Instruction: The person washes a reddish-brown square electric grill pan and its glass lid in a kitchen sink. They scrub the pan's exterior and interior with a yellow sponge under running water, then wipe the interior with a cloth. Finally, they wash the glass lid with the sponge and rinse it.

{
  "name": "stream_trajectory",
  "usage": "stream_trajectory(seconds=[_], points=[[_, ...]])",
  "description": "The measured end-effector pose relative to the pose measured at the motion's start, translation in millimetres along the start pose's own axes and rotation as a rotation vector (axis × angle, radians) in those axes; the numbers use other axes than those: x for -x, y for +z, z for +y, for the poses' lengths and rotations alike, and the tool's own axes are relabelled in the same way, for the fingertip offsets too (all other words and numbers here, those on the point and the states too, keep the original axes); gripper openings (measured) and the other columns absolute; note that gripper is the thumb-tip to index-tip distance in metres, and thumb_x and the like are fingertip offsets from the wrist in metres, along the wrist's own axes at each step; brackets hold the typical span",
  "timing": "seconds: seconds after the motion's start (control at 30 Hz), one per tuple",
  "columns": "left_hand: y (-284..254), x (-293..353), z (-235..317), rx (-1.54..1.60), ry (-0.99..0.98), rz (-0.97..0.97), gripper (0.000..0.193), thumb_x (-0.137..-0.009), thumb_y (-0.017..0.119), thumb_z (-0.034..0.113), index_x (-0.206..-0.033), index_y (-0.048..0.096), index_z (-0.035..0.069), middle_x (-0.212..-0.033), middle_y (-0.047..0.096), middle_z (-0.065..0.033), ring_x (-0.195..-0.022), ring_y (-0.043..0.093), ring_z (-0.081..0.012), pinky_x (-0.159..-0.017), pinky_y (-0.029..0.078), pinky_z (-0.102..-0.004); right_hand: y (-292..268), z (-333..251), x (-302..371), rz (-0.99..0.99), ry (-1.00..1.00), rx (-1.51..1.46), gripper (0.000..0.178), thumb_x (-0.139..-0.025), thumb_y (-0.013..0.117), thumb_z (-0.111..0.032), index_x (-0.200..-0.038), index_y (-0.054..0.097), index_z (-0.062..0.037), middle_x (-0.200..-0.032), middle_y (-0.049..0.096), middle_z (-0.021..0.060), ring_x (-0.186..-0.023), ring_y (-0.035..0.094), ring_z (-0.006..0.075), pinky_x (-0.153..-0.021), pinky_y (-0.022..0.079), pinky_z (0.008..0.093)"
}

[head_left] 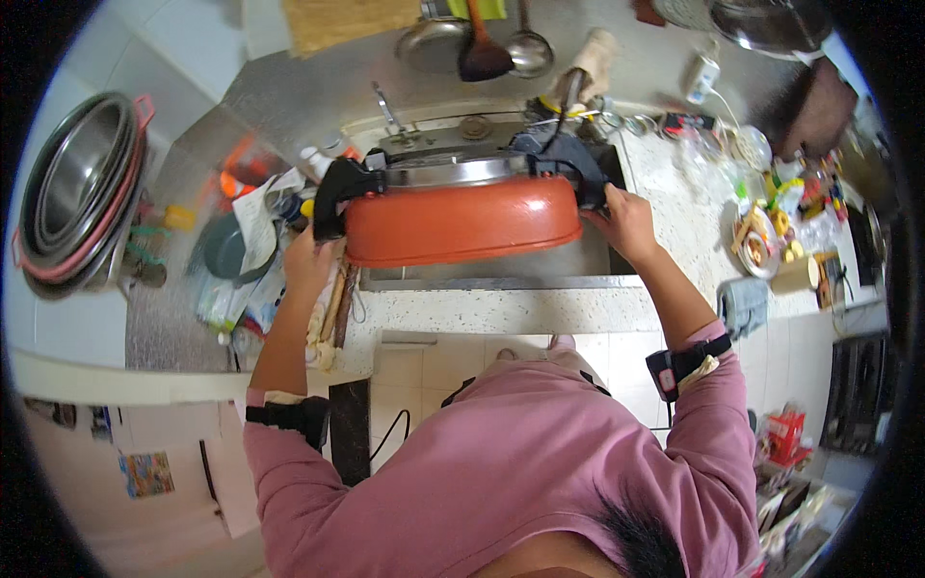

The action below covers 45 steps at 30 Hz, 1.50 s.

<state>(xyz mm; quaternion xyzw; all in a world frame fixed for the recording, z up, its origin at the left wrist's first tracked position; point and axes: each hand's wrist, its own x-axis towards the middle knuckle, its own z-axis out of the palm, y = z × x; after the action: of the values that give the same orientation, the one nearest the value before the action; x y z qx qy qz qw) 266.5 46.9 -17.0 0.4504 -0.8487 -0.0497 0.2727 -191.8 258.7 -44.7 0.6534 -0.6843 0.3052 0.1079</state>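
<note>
Over the sink I hold up a wide orange-red pot with black side handles and a shiny metal part at its far side. It is tilted so that its coloured outer surface faces me. My left hand is closed at the black handle on the left, its fingers partly hidden. On the other side my right hand grips the right black handle, thumb showing. The inside of the pot cannot be seen. Behind the pot stands a metal tap.
Stacked basins stand at the far left. A grey-green bowl and bottles crowd the counter left of the sink. A ladle and a dark spatula hang behind. Plates with food sit at the right.
</note>
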Motion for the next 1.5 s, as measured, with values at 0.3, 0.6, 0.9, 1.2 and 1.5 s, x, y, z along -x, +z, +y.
stream_trajectory(seconds=[0.3,0.6,0.9,1.2,1.5], points=[[-16,-41,61,0.747,0.086,-0.178,0.033,-0.082,0.062,-0.009,-0.113,0.053,-0.005,-0.091,0.064,-0.0052,-0.081,0.061,-0.0104,-0.074,0.049,-0.024,-119,21,-6,0.001,0.125,-0.244,0.035,-0.067,0.081,-0.011,-0.096,0.061,-0.0045,-0.082,0.066,0.0108,-0.078,0.065,0.0244,-0.069,0.051,0.0345],[47,-53,229,1.228,-0.052,-0.323,0.03,-0.094,0.056,0.008,-0.123,0.053,-0.002,-0.076,0.054,0.0008,-0.066,0.05,-0.007,-0.062,0.041,-0.02,-249,74,86,0.189,0.743,-0.536,0.052,-0.075,0.077,-0.009,-0.121,0.057,0.0054,-0.105,0.067,0.0115,-0.095,0.063,0.017,-0.088,0.047,0.0277],[157,8,461,1.113,-0.106,-0.745,0.019,-0.094,0.057,0.017,-0.106,0.061,0.003,-0.068,0.05,0.004,-0.059,0.046,-0.0042,-0.051,0.04,-0.0192,-373,140,318,0.284,1.154,-0.562,0.04,-0.075,0.071,0.0,-0.113,0.061,0.0071,-0.101,0.068,0.0084,-0.089,0.063,0.0137,-0.084,0.048,0.0257],[249,76,572,0.795,-0.071,-0.973,0.02,-0.09,0.063,0.02,-0.096,0.068,0.002,-0.062,0.055,0.0006,-0.049,0.048,-0.0072,-0.045,0.04,-0.0245,-403,184,456,0.181,1.518,-0.52,0.038,-0.081,0.064,-0.013,-0.116,0.062,0.0032,-0.096,0.067,0.0075,-0.084,0.06,0.0144,-0.076,0.045,0.0262],[265,33,478,0.647,-0.21,-0.814,0.033,-0.091,0.063,0.018,-0.122,0.054,0.009,-0.073,0.058,-0.0021,-0.058,0.053,-0.009,-0.045,0.042,-0.0241,-316,211,379,0.095,1.399,-0.704,0.049,-0.083,0.065,-0.019,-0.125,0.054,0.0031,-0.107,0.065,0.0147,-0.093,0.061,0.0204,-0.079,0.048,0.0302]])
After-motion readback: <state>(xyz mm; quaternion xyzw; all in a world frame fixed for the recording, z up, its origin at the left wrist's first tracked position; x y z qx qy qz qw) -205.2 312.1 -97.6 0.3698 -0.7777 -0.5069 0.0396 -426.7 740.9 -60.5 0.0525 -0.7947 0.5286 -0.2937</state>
